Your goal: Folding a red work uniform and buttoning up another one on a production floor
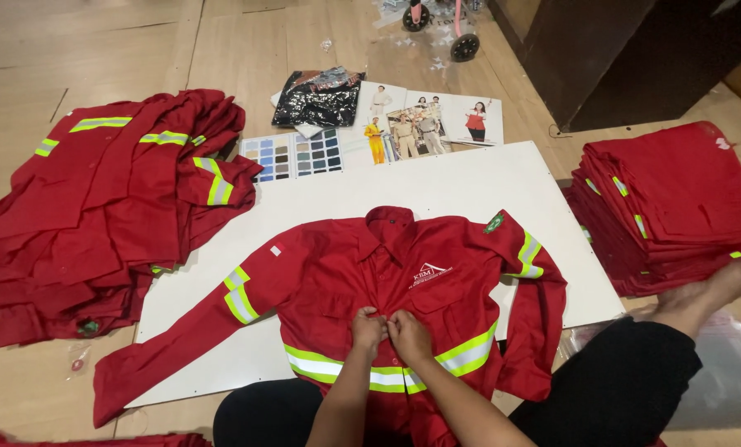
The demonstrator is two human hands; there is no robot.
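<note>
Both hands closed on placket of red work shirt (387, 290): left hand (368, 329) and right hand (409, 335) pinching fabric at mid-front, fingers tight. Shirt spread face-up on white board (486, 186), sleeves out. Judged: buttoning in progress. Next button down calls for aligned edges. Unfolded heap (105, 215) left, folded stack (676, 207) right.

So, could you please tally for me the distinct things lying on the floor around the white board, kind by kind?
Red shirt spread flat on white board: 1
Heaps of red shirts, unfolded and folded: 2
Colour swatch cards: 2
Black glossy plastic packet: 1
Printed photo sheet: 1
Total: 7
</note>
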